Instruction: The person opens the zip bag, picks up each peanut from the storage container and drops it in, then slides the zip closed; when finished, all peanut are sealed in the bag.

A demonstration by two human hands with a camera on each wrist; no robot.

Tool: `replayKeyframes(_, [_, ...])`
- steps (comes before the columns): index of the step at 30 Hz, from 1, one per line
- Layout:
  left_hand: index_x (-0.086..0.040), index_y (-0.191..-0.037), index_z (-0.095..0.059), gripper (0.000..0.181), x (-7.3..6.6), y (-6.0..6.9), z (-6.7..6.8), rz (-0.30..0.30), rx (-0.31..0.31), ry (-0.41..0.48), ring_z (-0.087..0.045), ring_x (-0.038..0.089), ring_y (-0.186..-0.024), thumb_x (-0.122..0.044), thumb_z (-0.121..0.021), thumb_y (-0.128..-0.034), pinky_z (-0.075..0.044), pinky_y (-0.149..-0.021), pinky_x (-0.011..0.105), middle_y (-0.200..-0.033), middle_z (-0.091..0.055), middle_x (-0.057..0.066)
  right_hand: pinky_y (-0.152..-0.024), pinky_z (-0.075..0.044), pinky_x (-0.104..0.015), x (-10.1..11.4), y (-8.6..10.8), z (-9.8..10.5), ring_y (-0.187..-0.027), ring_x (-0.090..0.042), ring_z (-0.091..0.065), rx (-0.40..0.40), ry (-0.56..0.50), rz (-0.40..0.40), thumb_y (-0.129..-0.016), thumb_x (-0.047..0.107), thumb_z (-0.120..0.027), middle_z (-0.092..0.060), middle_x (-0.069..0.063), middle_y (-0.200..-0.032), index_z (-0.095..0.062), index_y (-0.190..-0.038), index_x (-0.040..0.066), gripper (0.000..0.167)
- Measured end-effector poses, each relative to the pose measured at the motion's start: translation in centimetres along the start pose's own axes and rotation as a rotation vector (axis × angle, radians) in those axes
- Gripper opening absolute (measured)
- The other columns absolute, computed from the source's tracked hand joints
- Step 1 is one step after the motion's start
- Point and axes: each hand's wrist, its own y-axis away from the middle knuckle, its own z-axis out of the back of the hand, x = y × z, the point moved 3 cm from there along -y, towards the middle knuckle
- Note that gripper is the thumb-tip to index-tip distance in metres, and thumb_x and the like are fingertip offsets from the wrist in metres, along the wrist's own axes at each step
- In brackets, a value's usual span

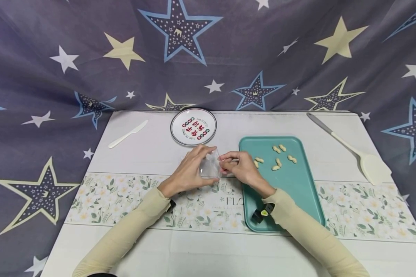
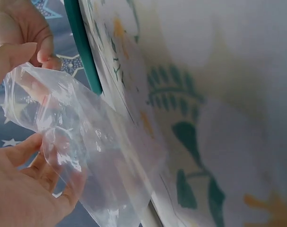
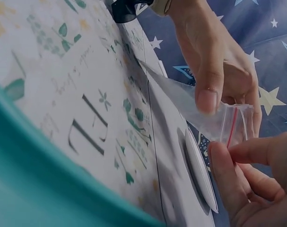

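A clear plastic zip bag is held between both hands, left of the green tray. The left hand grips the bag with thumb and fingers spread around its sides. At the bag's right edge the right hand pinches the mouth. In the right wrist view a red zip line shows on the bag, close to the pinching fingertips. The left wrist view shows the bag hanging wide below the fingers. No contents can be made out inside the bag.
The green tray holds several peanuts near its far end. A round plate with red writing stands behind the hands. A white knife lies at the left, a cream spatula at the right.
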Motion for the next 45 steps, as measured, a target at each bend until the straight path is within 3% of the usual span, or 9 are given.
replayKeyframes(5, [-0.017, -0.155, -0.046, 0.098, 0.0, -0.1, 0.1, 0.01, 0.004, 0.001, -0.061, 0.022, -0.112, -0.037, -0.095, -0.0724, -0.049, -0.106, 0.046, -0.139, -0.056, 0.005, -0.069, -0.066, -0.035, 0.0, 0.1, 0.2, -0.07, -0.016, -0.076, -0.016, 0.042, 0.022, -0.096, 0.004, -0.071, -0.078, -0.024, -0.097, -0.075, -0.112, -0.004, 0.018])
replayKeyframes(9, [-0.016, -0.155, -0.047, 0.096, -0.1, -0.2, 0.2, 0.011, 0.002, -0.001, -0.063, 0.022, -0.11, -0.036, -0.094, -0.0736, -0.05, -0.104, 0.046, -0.139, -0.056, 0.007, -0.066, -0.065, -0.033, 0.3, 0.3, 0.5, -0.075, -0.023, -0.078, -0.06, 0.154, 0.076, -0.097, 0.008, -0.072, -0.078, -0.018, -0.096, -0.077, -0.111, 0.002, 0.016])
replayKeyframes(12, [-0.015, -0.155, -0.047, 0.097, -0.2, -0.2, 0.2, 0.01, 0.003, -0.008, -0.063, 0.022, -0.11, -0.037, -0.094, -0.0738, -0.05, -0.105, 0.046, -0.139, -0.055, 0.006, -0.066, -0.061, -0.027, 0.7, 0.5, 0.8, -0.076, -0.021, -0.076, -0.109, 0.261, 0.151, -0.096, 0.01, -0.073, -0.078, -0.013, -0.093, -0.078, -0.106, 0.005, 0.012])
replayKeyframes(15, [-0.014, -0.156, -0.046, 0.098, -0.2, -0.3, 0.2, 0.013, 0.01, -0.019, -0.064, 0.021, -0.109, -0.038, -0.093, -0.0744, -0.05, -0.105, 0.047, -0.139, -0.054, 0.005, -0.069, -0.061, -0.029, 1.2, 0.7, 0.7, -0.076, -0.019, -0.073, -0.133, 0.304, 0.215, -0.094, 0.009, -0.075, -0.077, -0.011, -0.09, -0.078, -0.101, 0.006, 0.008])
replayKeyframes(21, [-0.012, -0.157, -0.045, 0.1, -0.2, -0.4, -0.1, 0.014, 0.025, -0.045, -0.063, 0.021, -0.11, -0.035, -0.095, -0.073, -0.05, -0.108, 0.048, -0.14, -0.053, 0.005, -0.074, -0.064, -0.031, 1.9, 1.0, 0.2, -0.079, -0.017, -0.073, -0.092, 0.313, 0.264, -0.097, 0.014, -0.073, -0.08, -0.01, -0.093, -0.079, -0.101, 0.006, 0.011])
replayKeyframes(27, [-0.012, -0.157, -0.045, 0.103, -0.4, -0.5, -0.4, 0.016, 0.031, -0.082, -0.057, 0.021, -0.115, -0.036, -0.096, -0.0713, -0.049, -0.107, 0.047, -0.141, -0.053, 0.005, -0.066, -0.061, -0.023, 1.9, 0.9, -0.1, -0.073, -0.014, -0.072, -0.04, 0.277, 0.241, -0.097, 0.022, -0.075, -0.08, -0.01, -0.089, -0.081, -0.101, 0.006, 0.018])
replayKeyframes(36, [-0.011, -0.156, -0.046, 0.109, -0.8, -0.7, -0.9, 0.019, 0.023, -0.083, -0.055, 0.022, -0.121, -0.053, -0.096, -0.0681, -0.047, -0.109, 0.045, -0.138, -0.053, 0.006, -0.066, -0.058, -0.021, 1.5, 0.7, -0.2, -0.072, -0.01, -0.07, -0.034, 0.26, 0.184, -0.097, 0.016, -0.074, -0.079, -0.01, -0.086, -0.081, -0.099, 0.006, 0.012])
replayKeyframes(45, [-0.013, -0.15, -0.051, 0.096, -0.8, -0.8, -0.9, 0.04, 0.019, -0.034, -0.055, 0.023, -0.131, -0.049, -0.094, -0.0717, -0.045, -0.116, 0.049, -0.143, -0.055, 0.005, -0.065, -0.06, -0.023, 1.7, 0.7, -0.2, -0.07, -0.012, -0.071, -0.013, 0.158, 0.139, -0.099, 0.016, -0.071, -0.077, -0.013, -0.085, -0.078, -0.101, 0.003, 0.015])
